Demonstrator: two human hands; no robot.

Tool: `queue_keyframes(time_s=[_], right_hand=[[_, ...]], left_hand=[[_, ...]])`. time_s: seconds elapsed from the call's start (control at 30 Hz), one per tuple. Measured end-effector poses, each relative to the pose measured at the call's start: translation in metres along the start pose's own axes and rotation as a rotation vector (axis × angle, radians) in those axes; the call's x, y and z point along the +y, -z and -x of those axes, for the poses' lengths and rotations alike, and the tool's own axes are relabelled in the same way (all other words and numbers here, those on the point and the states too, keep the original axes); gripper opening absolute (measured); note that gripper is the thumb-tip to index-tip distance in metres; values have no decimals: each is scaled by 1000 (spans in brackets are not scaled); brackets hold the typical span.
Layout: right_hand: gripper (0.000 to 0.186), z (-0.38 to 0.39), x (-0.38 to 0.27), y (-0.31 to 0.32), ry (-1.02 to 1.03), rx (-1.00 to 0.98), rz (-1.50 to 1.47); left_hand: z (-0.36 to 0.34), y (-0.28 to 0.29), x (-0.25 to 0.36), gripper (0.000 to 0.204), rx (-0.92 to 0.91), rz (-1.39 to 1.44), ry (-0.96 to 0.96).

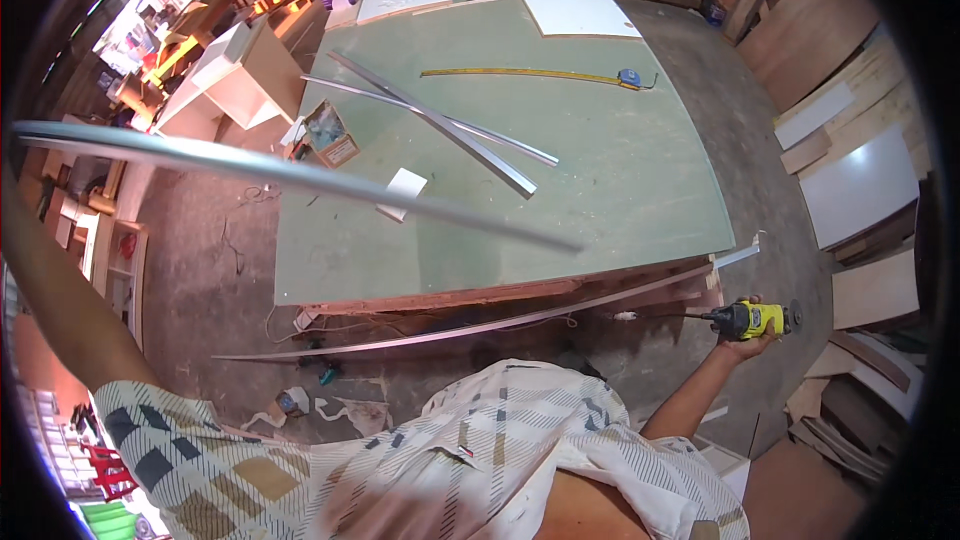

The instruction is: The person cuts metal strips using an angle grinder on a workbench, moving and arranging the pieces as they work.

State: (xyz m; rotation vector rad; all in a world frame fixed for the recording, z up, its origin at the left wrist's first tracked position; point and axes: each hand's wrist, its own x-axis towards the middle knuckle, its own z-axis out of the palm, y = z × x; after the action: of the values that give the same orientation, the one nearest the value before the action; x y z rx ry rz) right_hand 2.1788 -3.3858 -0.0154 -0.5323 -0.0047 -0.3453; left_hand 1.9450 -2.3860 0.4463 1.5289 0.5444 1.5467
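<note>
My right hand [748,342] is wrapped around a corded yellow-green and black angle grinder [765,319], off the table's near right corner. A dark disc shows at the grinder's far right end. On the left my bare forearm [65,295] reaches up to the picture's edge, and the hand itself is out of sight. A long silver metal bar [290,175] slants above the table from that same edge; whether my left hand holds it cannot be seen. Two more metal bars lie crossed on the green tabletop, including a thicker profile [440,127].
The large green table [590,180] carries a tape measure [628,78] drawn out, white panels [575,10] and a small cardboard box [330,135]. A long thin strip [480,327] runs along its near side. Boards [862,185] lean at right; a cabinet [235,80] stands left.
</note>
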Motion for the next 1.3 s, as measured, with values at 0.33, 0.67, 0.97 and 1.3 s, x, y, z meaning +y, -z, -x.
queue_keyframes(time_s=[0.33, 0.67, 0.97, 1.3], right_hand=[[48, 13, 4, -17, 120, 144, 29], [42, -23, 12, -18, 33, 90, 29], [44, -8, 29, -30, 54, 111, 113], [44, 77, 97, -68, 162, 231, 80]], left_hand=[[177, 7, -272, 28, 210, -249, 134], [372, -65, -392, 39, 975, 281, 847], [384, -86, -472, 48, 759, 104, 819], [361, -98, -463, 43, 770, 71, 1129]])
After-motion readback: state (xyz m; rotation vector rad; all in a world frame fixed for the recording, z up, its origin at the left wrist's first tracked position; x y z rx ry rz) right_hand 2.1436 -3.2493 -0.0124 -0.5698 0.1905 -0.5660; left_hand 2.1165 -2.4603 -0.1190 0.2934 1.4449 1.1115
